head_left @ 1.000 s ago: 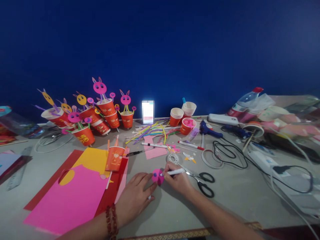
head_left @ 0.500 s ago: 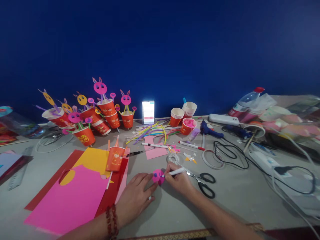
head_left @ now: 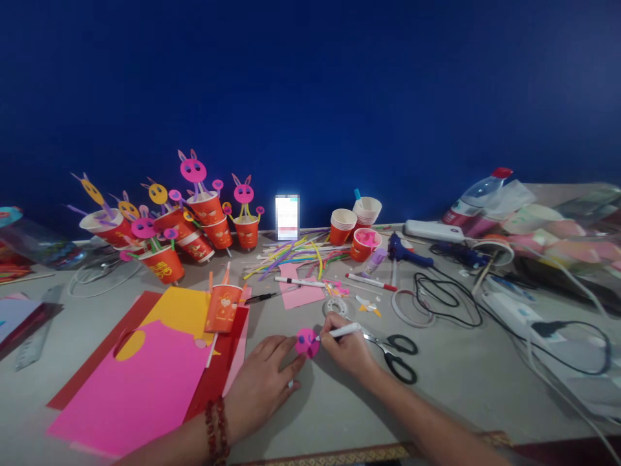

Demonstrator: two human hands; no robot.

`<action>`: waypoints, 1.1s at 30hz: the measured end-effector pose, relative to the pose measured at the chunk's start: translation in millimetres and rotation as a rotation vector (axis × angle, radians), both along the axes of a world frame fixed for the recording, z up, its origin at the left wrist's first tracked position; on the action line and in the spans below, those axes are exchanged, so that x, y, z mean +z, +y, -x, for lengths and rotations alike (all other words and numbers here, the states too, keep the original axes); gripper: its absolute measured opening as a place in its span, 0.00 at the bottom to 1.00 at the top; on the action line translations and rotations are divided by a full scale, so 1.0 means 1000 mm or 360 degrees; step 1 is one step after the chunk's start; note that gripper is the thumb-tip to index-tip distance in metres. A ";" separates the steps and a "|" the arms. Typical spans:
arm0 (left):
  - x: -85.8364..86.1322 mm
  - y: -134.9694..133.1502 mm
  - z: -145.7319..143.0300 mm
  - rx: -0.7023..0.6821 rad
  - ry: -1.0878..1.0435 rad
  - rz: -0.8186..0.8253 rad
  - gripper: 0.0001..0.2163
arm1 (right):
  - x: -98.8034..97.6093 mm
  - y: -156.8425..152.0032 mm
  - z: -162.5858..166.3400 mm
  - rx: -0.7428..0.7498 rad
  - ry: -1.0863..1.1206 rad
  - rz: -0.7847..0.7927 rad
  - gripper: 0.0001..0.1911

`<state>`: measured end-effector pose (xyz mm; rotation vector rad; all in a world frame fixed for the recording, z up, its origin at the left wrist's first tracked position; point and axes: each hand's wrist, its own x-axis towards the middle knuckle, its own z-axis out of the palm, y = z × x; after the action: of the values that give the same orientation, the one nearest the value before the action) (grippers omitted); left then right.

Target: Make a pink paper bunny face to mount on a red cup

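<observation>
1. The pink paper disc lies flat on the table, near its front edge, between the two hands. It bears small purple spots.
2. The left hand rests palm down just left of the disc. Its fingers are spread, and the fingertips press on or against the disc's left edge, which appears to pin the disc so that it does not slide under the pen. The hand grips nothing.
3. The right hand is closed in a writing grip around a white marker pen. The pen lies at a low angle with its tip touching the upper right part of the disc. The heel of this hand rests on the table, which likely steadies the tip.
4. Black-handled scissors lie just right of the right hand, untouched.
5. Sheets of pink, yellow and red paper lie to the left, with an orange paper cup standing on them.
6. Finished cup figures with disc faces stand at the back left, well apart from the hands.
</observation>
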<state>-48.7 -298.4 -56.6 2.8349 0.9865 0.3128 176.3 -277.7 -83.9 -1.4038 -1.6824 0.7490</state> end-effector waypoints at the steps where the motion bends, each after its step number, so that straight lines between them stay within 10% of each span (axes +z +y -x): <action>1: 0.000 0.000 0.000 -0.0001 -0.0003 -0.0002 0.21 | 0.001 0.000 0.000 -0.0003 0.0000 0.0003 0.07; 33: 0.001 0.000 0.000 0.0003 0.0002 -0.0034 0.21 | 0.009 0.000 0.002 0.0080 0.0047 0.0015 0.07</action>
<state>-48.2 -298.4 -55.2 2.8535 0.9925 0.3234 174.5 -277.4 -74.4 -1.3550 -1.6988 0.8031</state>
